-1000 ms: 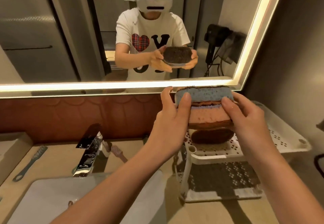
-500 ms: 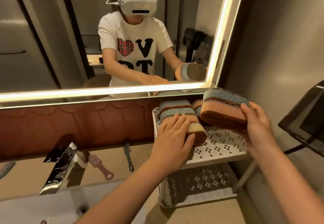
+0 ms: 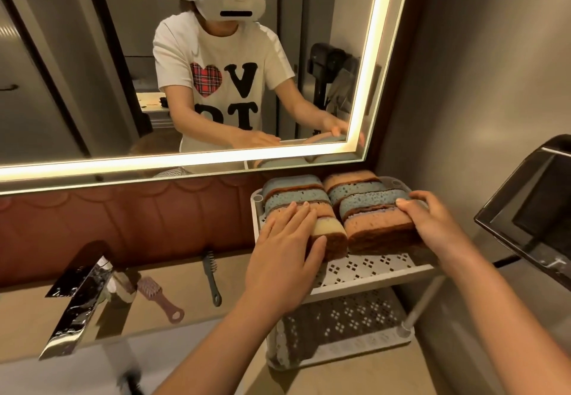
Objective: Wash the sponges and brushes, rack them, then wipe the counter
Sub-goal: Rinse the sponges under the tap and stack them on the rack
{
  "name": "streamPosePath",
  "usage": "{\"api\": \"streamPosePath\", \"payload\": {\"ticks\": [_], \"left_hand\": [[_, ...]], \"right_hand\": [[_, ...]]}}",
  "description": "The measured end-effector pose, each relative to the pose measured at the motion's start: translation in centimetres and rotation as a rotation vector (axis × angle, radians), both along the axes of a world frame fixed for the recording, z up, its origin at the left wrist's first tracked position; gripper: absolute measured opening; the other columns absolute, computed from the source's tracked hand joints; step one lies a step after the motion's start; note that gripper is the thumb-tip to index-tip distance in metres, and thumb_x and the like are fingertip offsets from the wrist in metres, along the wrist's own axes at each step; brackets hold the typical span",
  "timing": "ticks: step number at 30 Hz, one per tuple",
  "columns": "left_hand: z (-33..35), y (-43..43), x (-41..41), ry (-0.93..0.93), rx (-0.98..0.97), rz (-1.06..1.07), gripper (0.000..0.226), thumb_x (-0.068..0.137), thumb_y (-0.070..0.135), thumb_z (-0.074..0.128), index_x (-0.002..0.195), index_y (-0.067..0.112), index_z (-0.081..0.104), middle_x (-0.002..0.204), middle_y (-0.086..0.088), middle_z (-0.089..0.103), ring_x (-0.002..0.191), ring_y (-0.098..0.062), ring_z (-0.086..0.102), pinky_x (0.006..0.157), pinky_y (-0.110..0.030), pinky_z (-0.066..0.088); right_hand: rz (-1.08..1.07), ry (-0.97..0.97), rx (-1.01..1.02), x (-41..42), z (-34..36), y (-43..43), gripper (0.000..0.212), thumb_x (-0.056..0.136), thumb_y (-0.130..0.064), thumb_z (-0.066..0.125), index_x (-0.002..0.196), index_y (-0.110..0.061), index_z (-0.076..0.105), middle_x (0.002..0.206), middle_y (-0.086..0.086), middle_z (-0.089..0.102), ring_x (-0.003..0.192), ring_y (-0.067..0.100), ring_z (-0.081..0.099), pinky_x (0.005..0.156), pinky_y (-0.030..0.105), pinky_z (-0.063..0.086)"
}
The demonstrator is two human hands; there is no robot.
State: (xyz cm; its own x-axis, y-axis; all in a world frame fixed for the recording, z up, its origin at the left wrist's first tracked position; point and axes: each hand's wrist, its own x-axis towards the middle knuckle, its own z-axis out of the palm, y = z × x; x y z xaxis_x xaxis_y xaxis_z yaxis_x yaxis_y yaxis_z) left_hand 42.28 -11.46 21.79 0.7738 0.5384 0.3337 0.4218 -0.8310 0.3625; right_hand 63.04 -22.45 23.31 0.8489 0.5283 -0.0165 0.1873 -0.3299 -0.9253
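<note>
The sponge [image 3: 380, 227] that was in the air before now stands on the top shelf of the white rack [image 3: 370, 274], at the front of the right row. The right hand [image 3: 432, 224] curls its fingers over the sponge's end. The left hand [image 3: 284, 252] lies flat on the left row [image 3: 293, 193]. The sponges have blue and brownish layers. Two brushes [image 3: 211, 274] lie on the beige counter [image 3: 37, 308] under a lit mirror [image 3: 92, 85].

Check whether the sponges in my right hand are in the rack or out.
In: the sponges rest on the rack's top shelf, fronting the right row, right hand gripping their end.
</note>
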Motion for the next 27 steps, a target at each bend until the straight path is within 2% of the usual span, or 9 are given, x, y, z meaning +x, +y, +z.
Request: {"api": "streamPosePath", "payload": {"ticks": [1, 3, 7, 11, 14, 15, 18, 21, 27], "left_hand": [[0.0, 0.0, 0.0, 0.000, 0.004, 0.002, 0.064, 0.089, 0.057, 0.010, 0.147, 0.031, 0.017, 0.156, 0.013, 0.017, 0.144, -0.002, 0.003, 0.116, -0.023, -0.002], [0.0, -0.1, 0.0, 0.006, -0.002, -0.002, 0.060, 0.092, 0.054, 0.015, 0.148, 0.031, 0.015, 0.156, 0.013, 0.014, 0.144, -0.002, 0.001, 0.116, -0.023, -0.003], [-0.1, -0.1, 0.1, 0.037, 0.005, -0.014, 0.060, 0.094, 0.052, 0.017, 0.149, 0.030, 0.011, 0.157, 0.012, 0.009, 0.144, -0.003, -0.003, 0.118, -0.025, -0.003], [-0.1, -0.1, 0.1, 0.072, 0.024, -0.018, 0.064, 0.089, 0.055, 0.010, 0.148, 0.031, 0.008, 0.158, 0.013, 0.005, 0.144, -0.005, -0.006, 0.117, -0.026, -0.006], [-0.2, -0.1, 0.0, 0.099, 0.045, -0.033, 0.071, 0.083, 0.059, 0.000, 0.148, 0.032, 0.005, 0.158, 0.011, 0.003, 0.145, -0.006, -0.007, 0.116, -0.027, -0.008], [-0.1, -0.1, 0.0, 0.109, 0.046, -0.036, 0.071, 0.083, 0.059, 0.000, 0.149, 0.032, 0.005, 0.158, 0.011, 0.003, 0.145, -0.007, -0.007, 0.116, -0.027, -0.008], [0.1, -0.1, 0.1, 0.138, 0.035, -0.034, 0.061, 0.093, 0.054, 0.014, 0.149, 0.030, 0.008, 0.158, 0.010, 0.006, 0.145, -0.009, -0.004, 0.117, -0.029, -0.005], [1.0, 0.2, 0.4, 0.156, 0.004, -0.058, 0.057, 0.098, 0.047, 0.026, 0.149, 0.026, 0.014, 0.158, 0.006, 0.013, 0.146, -0.012, 0.003, 0.120, -0.032, 0.002], [2.3, 0.5, -1.1, 0.010, -0.057, -0.113, 0.048, 0.098, 0.040, 0.034, 0.145, 0.029, 0.028, 0.156, 0.006, 0.022, 0.144, -0.010, 0.014, 0.116, -0.031, 0.008]], "right_hand": [[0.008, 0.017, -0.022, 0.1, -0.1, 0.2, 0.033, 0.088, -0.038, 0.056, 0.117, -0.024, 0.050, 0.112, 0.011, 0.059, 0.101, 0.028, 0.058, 0.087, 0.046, 0.051], [0.040, 0.042, -0.056, 0.4, -0.2, 0.5, 0.033, 0.090, -0.036, 0.054, 0.118, -0.020, 0.051, 0.113, 0.011, 0.058, 0.103, 0.028, 0.057, 0.090, 0.044, 0.050], [0.165, 0.059, -0.094, -0.1, -0.1, 0.9, 0.031, 0.097, -0.035, 0.043, 0.113, -0.015, 0.060, 0.105, 0.008, 0.065, 0.094, 0.020, 0.059, 0.076, 0.029, 0.047], [0.220, 0.024, -0.164, 0.0, -0.4, 1.2, 0.042, 0.098, -0.043, 0.034, 0.120, -0.016, 0.057, 0.112, 0.008, 0.064, 0.105, 0.023, 0.058, 0.095, 0.038, 0.045], [0.180, -0.117, -0.343, 0.2, -0.8, 1.2, 0.073, 0.081, -0.071, 0.022, 0.128, -0.023, 0.051, 0.123, 0.010, 0.059, 0.118, 0.029, 0.049, 0.104, 0.048, 0.037], [0.157, -0.166, -0.408, 0.4, -1.0, 1.2, 0.079, 0.077, -0.075, 0.017, 0.130, -0.026, 0.049, 0.127, 0.011, 0.056, 0.122, 0.031, 0.044, 0.105, 0.050, 0.034], [0.100, -0.252, -0.523, 0.2, -0.9, 1.4, 0.065, 0.092, -0.059, 0.017, 0.141, -0.021, 0.037, 0.142, 0.015, 0.042, 0.134, 0.036, 0.028, 0.112, 0.049, 0.023], [0.048, -0.387, -0.471, -0.7, -0.2, 1.3, 0.058, 0.097, -0.047, 0.027, 0.145, -0.016, 0.028, 0.148, 0.013, 0.034, 0.136, 0.035, 0.023, 0.111, 0.047, 0.022], [0.094, -0.623, -0.196, -4.7, 1.5, 1.2, 0.033, 0.093, -0.034, 0.047, 0.121, -0.020, 0.057, 0.130, 0.006, 0.053, 0.125, 0.026, 0.037, 0.103, 0.047, 0.035]]}}
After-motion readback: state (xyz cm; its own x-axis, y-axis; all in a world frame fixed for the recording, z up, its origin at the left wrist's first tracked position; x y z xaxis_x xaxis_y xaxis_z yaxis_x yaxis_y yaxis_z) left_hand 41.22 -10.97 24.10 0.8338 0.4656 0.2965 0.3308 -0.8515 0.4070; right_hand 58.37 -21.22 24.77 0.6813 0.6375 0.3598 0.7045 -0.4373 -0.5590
